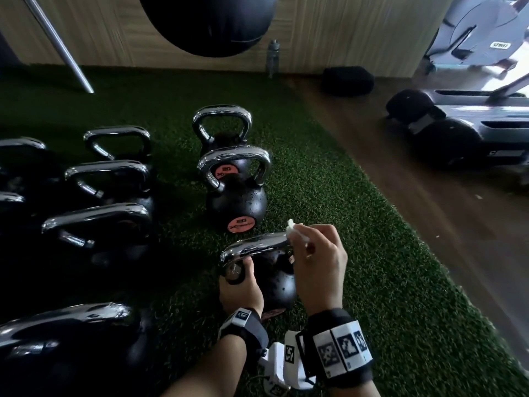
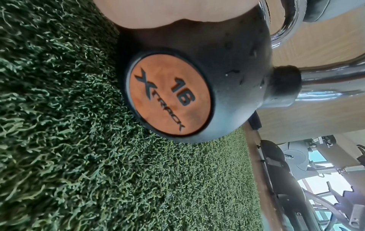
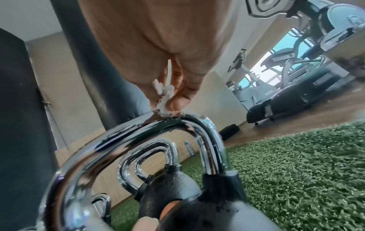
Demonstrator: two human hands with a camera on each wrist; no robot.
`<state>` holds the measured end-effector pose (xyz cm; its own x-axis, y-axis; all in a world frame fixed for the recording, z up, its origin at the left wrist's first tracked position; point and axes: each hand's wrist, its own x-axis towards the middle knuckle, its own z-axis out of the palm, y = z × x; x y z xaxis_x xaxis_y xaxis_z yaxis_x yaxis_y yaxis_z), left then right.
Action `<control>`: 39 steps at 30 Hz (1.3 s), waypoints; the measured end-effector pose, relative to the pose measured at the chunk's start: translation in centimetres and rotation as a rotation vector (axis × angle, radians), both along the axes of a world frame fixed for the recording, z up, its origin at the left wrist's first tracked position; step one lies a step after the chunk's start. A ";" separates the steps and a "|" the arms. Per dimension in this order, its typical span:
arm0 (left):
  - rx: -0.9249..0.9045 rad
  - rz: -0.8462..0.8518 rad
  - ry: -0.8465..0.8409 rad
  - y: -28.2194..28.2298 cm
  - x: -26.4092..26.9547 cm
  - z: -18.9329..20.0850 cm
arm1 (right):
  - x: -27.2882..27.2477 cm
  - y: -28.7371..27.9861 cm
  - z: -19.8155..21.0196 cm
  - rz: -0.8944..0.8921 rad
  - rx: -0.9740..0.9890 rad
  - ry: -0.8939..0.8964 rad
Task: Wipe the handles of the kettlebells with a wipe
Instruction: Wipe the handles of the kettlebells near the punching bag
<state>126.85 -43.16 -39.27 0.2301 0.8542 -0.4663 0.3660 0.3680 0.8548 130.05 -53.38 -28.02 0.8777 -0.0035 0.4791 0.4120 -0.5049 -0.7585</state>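
The nearest black kettlebell (image 1: pixel 279 282) stands on the green turf, its orange "16" badge (image 2: pixel 169 100) facing the left wrist camera. My left hand (image 1: pixel 239 285) grips the left leg of its chrome handle (image 1: pixel 254 247). My right hand (image 1: pixel 315 259) pinches a small crumpled white wipe (image 1: pixel 293 227) and presses it on the handle's right top corner. From the right wrist, the wipe (image 3: pixel 164 107) sits between thumb and fingers on the wet chrome handle (image 3: pixel 138 134). Two more kettlebells (image 1: pixel 236 196) stand in line behind it.
Several other kettlebells (image 1: pixel 97 224) are rowed on the turf at the left. A black punching bag (image 1: pixel 209 21) hangs at the top, a metal bar (image 1: pixel 57 44) leans at the upper left, a water bottle (image 1: pixel 273 57) stands by the wall. Wooden floor and exercise machines (image 1: pixel 472 116) lie right.
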 end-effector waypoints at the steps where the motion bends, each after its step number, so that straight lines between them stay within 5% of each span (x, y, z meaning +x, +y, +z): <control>1: 0.001 -0.002 -0.005 -0.1 -0.1 0.1 | -0.3 0.2 -0.1 0.012 0.004 -0.011; 5: 0.006 -0.001 -0.029 -0.1 -0.2 0.3 | 0.5 -0.5 -1.0 -0.118 0.122 0.071; 9: 0.008 -0.003 -0.032 0.2 -0.3 0.1 | 1.8 -2.1 -4.1 -0.193 0.384 0.480; 15: 0.049 -0.004 -0.063 0.3 -0.2 -0.7 | 1.8 -1.7 -4.8 -0.204 0.573 0.528; 22: 0.015 -0.043 -0.011 0.5 -0.2 -0.8 | 2.4 -2.9 -7.3 0.014 0.622 0.842; 27: -0.167 -0.563 -0.225 4.8 -3.2 1.1 | 2.9 -6.1 -2.3 0.052 0.526 0.665; 30: -0.014 -0.890 0.085 9.2 -2.6 3.3 | 2.6 -6.2 1.3 0.173 0.515 0.578; 33: 0.367 -1.216 0.445 11.6 -1.7 7.3 | 2.2 -5.3 3.8 0.297 0.409 0.470; 36: 0.581 -1.189 0.377 12.6 -1.0 11.0 | 1.9 -4.6 5.1 0.387 0.285 0.376; 39: 0.605 -0.969 -0.068 12.1 0.1 14.5 | 1.9 -3.7 6.0 0.434 0.290 0.401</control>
<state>126.93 -31.09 -24.78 0.9232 0.3843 -0.0001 0.2174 -0.5222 0.8247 131.97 -57.04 -22.04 0.9388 0.3116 0.1471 0.1891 -0.1088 -0.9759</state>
